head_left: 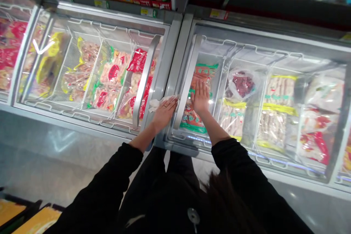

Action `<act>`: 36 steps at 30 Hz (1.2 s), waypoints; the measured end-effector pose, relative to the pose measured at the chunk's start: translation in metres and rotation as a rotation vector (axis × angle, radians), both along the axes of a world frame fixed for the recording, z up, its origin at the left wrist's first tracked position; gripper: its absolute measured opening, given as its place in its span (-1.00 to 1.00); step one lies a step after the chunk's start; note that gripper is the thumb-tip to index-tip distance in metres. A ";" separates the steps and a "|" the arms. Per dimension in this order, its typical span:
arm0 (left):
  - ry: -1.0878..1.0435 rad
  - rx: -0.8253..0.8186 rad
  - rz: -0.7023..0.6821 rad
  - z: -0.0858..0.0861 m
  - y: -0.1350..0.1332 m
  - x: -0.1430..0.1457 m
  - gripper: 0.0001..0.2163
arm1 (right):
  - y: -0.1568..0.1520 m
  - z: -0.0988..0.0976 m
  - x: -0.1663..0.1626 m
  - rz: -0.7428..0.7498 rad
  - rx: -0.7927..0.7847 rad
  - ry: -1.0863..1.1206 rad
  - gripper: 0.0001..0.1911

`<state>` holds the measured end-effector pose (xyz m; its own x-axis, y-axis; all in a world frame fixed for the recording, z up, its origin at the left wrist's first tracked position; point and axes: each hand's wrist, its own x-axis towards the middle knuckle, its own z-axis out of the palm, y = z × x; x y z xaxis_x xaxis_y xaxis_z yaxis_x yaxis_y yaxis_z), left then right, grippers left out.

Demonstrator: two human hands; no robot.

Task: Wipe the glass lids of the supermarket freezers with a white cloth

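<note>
My left hand [163, 111] lies flat, fingers stretched out, on a white cloth [157, 103] pressed against the grey frame between two chest freezers. My right hand [200, 97] rests flat and spread on the sliding glass lid [216, 91] of the right freezer [274, 40], just right of the lid's grey handle bar [185, 87]. Under that hand, through the glass, lies an orange and green food packet [192, 119]. Both arms wear black sleeves.
The left freezer [90, 18] holds red, yellow and green bagged foods in wire baskets; its handle bar [143, 80] runs beside my left hand. Shelves of packets stand above. Grey floor lies below, with yellow boxes [33, 219] at the bottom left.
</note>
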<state>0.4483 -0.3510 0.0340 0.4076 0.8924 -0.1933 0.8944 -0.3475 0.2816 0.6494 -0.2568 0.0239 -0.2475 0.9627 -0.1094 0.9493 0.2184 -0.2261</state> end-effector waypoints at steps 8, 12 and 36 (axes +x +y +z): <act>-0.011 -0.018 -0.010 -0.011 -0.083 -0.006 -0.52 | -0.078 0.002 -0.010 -0.053 -0.053 0.007 -0.39; 0.003 -0.032 0.019 -0.012 -0.118 -0.004 -0.51 | -0.107 -0.005 -0.014 -0.104 -0.070 0.112 -0.37; -0.831 -0.041 0.253 -0.018 -0.146 0.037 -0.62 | -0.273 -0.012 -0.001 -0.201 0.041 0.698 -0.38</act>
